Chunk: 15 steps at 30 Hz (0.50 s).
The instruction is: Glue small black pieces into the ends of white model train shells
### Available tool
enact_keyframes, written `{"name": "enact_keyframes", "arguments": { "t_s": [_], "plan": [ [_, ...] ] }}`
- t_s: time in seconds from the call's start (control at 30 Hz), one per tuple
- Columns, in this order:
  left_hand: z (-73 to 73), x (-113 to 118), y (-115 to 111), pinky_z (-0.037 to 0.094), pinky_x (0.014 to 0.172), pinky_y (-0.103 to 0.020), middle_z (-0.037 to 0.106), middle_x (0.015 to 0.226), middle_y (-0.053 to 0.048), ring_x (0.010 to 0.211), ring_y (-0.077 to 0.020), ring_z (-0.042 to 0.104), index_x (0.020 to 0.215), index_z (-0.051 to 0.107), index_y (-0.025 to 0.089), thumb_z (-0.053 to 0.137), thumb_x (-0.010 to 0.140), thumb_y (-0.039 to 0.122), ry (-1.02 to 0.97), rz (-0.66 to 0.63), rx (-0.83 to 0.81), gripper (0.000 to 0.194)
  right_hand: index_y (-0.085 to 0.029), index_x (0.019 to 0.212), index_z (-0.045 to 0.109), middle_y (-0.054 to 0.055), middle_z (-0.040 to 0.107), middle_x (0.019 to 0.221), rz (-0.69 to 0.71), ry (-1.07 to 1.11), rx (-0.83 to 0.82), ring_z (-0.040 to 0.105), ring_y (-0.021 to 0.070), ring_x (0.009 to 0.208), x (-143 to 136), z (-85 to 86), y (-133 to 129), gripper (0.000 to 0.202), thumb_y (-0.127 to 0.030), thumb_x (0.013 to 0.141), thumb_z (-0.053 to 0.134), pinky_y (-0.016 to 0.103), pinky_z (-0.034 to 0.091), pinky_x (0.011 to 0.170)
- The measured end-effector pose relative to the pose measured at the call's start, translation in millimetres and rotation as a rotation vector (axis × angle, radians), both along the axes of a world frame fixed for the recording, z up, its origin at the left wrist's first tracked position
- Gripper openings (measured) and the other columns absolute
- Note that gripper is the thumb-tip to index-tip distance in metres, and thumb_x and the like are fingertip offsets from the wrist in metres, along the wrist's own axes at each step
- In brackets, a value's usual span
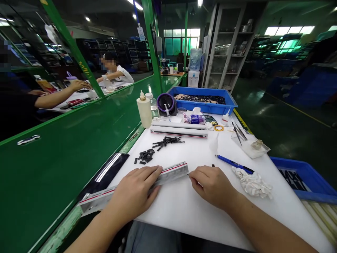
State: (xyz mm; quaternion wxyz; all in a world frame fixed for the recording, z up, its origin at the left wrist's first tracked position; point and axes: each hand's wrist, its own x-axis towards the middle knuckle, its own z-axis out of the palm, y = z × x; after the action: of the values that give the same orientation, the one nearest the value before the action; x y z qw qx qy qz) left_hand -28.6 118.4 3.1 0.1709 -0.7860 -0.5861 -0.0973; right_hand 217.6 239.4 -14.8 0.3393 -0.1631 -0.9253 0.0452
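Observation:
My left hand (138,188) is wrapped over a long white plastic channel strip (175,172) with a red line along it, which lies slantwise over the table's left edge. My right hand (209,182) is pinched at the strip's right end. Between its fingertips is something small and dark, too small to name. Beyond the strip lie two loose piles of small black rectangular pieces (146,155), and one dark piece (213,165) sits just past my right hand. Similar white strips (179,133) lie farther back, parallel to each other.
Bottles (144,111), a syringe (167,113) and a blue bin (207,105) of dark parts stand at the back. To the right are a blue pen (234,163), crumpled tissue (252,182), tweezers (237,133) and a lower blue bin (310,175). A green partition (79,140) borders the left; people work behind it.

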Motion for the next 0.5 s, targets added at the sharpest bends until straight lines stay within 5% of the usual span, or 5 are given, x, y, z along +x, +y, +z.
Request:
{"name": "enact_keyframes", "arguments": {
  "t_s": [0.23, 0.4, 0.5],
  "plan": [
    [-2.5, 7, 5, 0.051, 0.085, -0.041, 0.064, 0.123, -0.012, 0.101, -0.0244, 0.063, 0.113, 0.058, 0.015, 0.049, 0.090, 0.018, -0.013, -0.054, -0.010, 0.025, -0.018, 0.070, 0.060, 0.000, 0.058, 0.064, -0.150, -0.257, 0.050, 0.051, 0.0127, 0.057, -17, -6.8, 2, 0.022, -0.011, 0.086, 0.048, 0.028, 0.030, 0.052],
    [1.5, 30, 19, 0.047, 0.091, -0.043, 0.044, 0.148, -0.011, 0.118, -0.0271, 0.055, 0.132, 0.051, 0.024, 0.041, 0.079, 0.000, 0.091, -0.063, -0.159, 0.059, -0.018, 0.087, 0.066, 0.004, 0.065, 0.078, -0.161, -0.292, -0.077, 0.060, 0.0164, 0.071, -22, -6.1, 0, 0.017, -0.014, 0.087, 0.050, 0.028, 0.039, 0.060],
    [2.0, 47, 31, 0.047, 0.090, -0.045, 0.041, 0.150, -0.013, 0.122, -0.0296, 0.052, 0.131, 0.053, 0.021, 0.040, 0.083, 0.005, 0.094, -0.005, -0.199, 0.052, -0.017, 0.093, 0.067, 0.006, 0.066, 0.078, -0.136, -0.219, -0.056, 0.061, 0.0180, 0.071, -11, -1.2, -1, 0.020, -0.012, 0.086, 0.049, 0.029, 0.042, 0.061]
  ]
}}
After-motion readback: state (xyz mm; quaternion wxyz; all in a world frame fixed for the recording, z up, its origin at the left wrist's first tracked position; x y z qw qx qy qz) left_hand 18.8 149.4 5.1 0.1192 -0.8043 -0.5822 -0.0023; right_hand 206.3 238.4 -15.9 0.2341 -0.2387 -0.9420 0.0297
